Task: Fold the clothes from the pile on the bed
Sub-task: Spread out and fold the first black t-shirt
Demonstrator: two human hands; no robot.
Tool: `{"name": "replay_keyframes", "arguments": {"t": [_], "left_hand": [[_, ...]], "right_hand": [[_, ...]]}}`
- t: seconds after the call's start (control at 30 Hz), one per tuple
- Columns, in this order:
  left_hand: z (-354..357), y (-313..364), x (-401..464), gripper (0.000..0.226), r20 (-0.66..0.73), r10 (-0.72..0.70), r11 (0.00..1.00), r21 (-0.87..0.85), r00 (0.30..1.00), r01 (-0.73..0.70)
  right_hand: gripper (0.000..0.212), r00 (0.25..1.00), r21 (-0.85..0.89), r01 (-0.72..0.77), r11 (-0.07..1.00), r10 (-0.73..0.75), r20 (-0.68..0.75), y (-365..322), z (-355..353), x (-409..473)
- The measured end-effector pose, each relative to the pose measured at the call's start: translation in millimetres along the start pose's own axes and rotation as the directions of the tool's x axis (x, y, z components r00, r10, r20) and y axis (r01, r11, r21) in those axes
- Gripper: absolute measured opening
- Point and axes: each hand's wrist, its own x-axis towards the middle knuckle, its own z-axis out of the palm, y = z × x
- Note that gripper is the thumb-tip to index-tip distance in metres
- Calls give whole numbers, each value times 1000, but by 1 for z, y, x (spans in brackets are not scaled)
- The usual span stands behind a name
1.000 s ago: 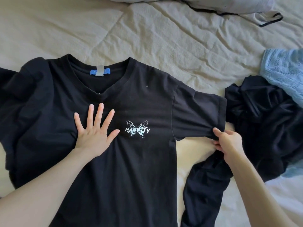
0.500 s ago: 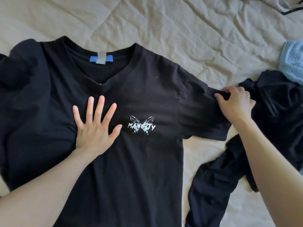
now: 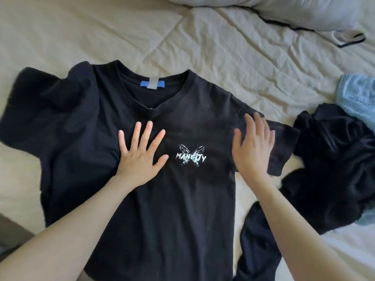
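T-shirt (image 3: 162,209), black, face-up on bed (image 3: 233,63), unfolded; left hand (image 3: 140,157) pressed flat mid-chest with fingers splayed, right hand (image 3: 253,147) flat, fingers straight, at the right shoulder seam. Risk: bunched far left sleeve (image 3: 40,102) likely folds in crooked; dark pile (image 3: 334,159) touching right sleeve may snag.

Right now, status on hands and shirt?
Left hand flat on black T-shirt. Right hand open over its sleeve. Black clothes pile beside.
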Motion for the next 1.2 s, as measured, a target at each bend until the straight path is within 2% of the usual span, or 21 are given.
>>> {"name": "replay_keyframes", "arguments": {"t": [0.07,0.17,0.27,0.33,0.37,0.4,0.47,0.53,0.6,0.63,0.67,0.73,0.8,0.87,0.9,0.97,1.0,1.03,1.07,1.13,1.2], "left_hand": [[-20,-10,-12,61,27,66,989,-134,997,-61],[-55,-43,-45,42,-185,80,908,-391,979,-148],[-78,-100,-73,36,-476,-44,923,-356,878,-147],[-85,-147,-74,37,-501,-257,899,-438,826,14],[-87,-170,-71,37,-419,-416,822,-553,807,136],[-87,-192,-65,35,-294,-571,693,-673,767,258],[-83,-227,-50,21,53,-734,376,-798,677,470],[-81,-244,-39,24,258,-700,189,-832,666,521],[-79,-252,-30,33,389,-621,-38,-882,680,469],[-79,-252,-29,30,421,-584,-122,-891,694,438],[-79,-252,-31,22,409,-589,-147,-902,697,405],[-79,-256,-43,8,283,-682,-31,-933,675,359],[-72,-265,-72,11,161,-785,47,-948,599,316],[-60,-274,-105,17,230,-835,-52,-937,500,344],[-53,-279,-117,23,301,-825,-92,-907,479,411],[-44,-288,-125,32,361,-790,-62,-851,496,521],[-46,-293,-121,36,310,-799,7,-853,516,523],[-51,-299,-113,40,192,-814,135,-855,548,500],[-58,-305,-101,42,33,-793,317,-831,609,458],[-69,-315,-71,52,-189,-626,646,-669,756,367],[-73,-320,-42,61,-222,-454,837,-439,863,328]], "right_hand": [[45,991,67,128,990,-130,31,-41,11,-32],[44,948,138,292,946,-306,85,-104,32,-75],[46,909,206,362,909,-393,137,-162,51,-108],[49,888,235,381,894,-425,176,-196,63,-123],[50,880,244,379,893,-429,202,-210,69,-130],[52,880,249,362,899,-417,227,-221,75,-135],[56,892,234,298,926,-357,277,-234,86,-144],[61,895,189,264,946,-313,319,-235,95,-152],[65,891,155,266,951,-304,336,-232,101,-155],[66,888,150,262,953,-299,349,-231,102,-154],[66,885,151,256,955,-294,361,-231,103,-153],[66,880,170,235,957,-284,380,-232,102,-151],[63,885,224,176,958,-254,390,-234,97,-150],[58,907,266,102,958,-200,371,-240,92,-148],[56,920,267,77,960,-172,353,-244,90,-146],[54,944,241,79,967,-150,294,-255,87,-140],[53,952,218,107,970,-163,258,-260,86,-136],[53,956,193,147,970,-190,225,-264,86,-132],[53,953,169,197,966,-229,197,-268,86,-127],[54,928,118,319,940,-336,161,-275,89,-120],[55,876,69,442,894,-447,181,-284,95,-119]]}}
